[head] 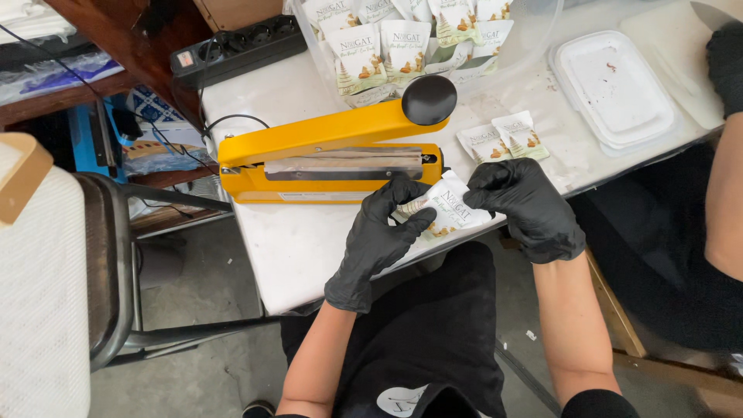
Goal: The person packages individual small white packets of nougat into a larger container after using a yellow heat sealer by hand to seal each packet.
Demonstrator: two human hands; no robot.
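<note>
Grey metal chair frame (116,271) stands at nine o'clock, beside the white worktable (294,248). On that table, toward eleven o'clock, lies a yellow lever-arm heat sealer (325,151) with a round black knob (429,99), its arm raised a little. Just below it, at the centre, the left hand (377,236) in a black glove pinches the left edge of a small white printed sachet (449,210), fingers curled closed on it. The right hand (530,207), also black-gloved, grips the sachet's right end. Two similar sachets (503,139) lie at one o'clock, a clear tub of them (534,35) sits at twelve, and a white lidded tray (615,89) at two.
</note>
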